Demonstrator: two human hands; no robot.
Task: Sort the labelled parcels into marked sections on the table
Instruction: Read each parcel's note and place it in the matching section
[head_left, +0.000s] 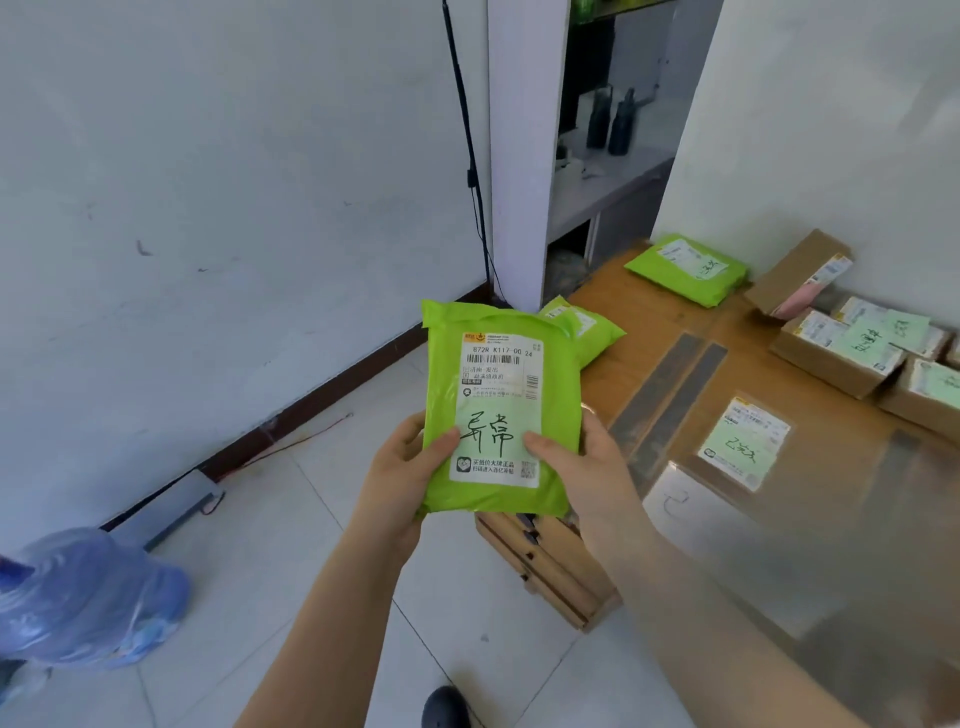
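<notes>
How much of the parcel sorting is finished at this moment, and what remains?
Several parcels already lie on the table: a green bag at the far end and brown boxes to the right. Left hand and right hand hold a green parcel, label up, unplaced. Any others are out of view.

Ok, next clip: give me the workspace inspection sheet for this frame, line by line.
Surface: wooden table, grey tape strips marking sections.
Job's things: green parcel held up in front of the table, label facing the camera; second green parcel at the far table end; third green parcel at the near edge, mostly hidden; cardboard boxes at right; flat labelled packet lying alone.
Clutter: blue water jug on the floor.
Hands: left hand and right hand grip the parcel's lower edges, fingers behind.
Cables: black cable down the wall; red wire along the skirting.
Surroundings: white walls, tiled floor, shelf behind.
</notes>
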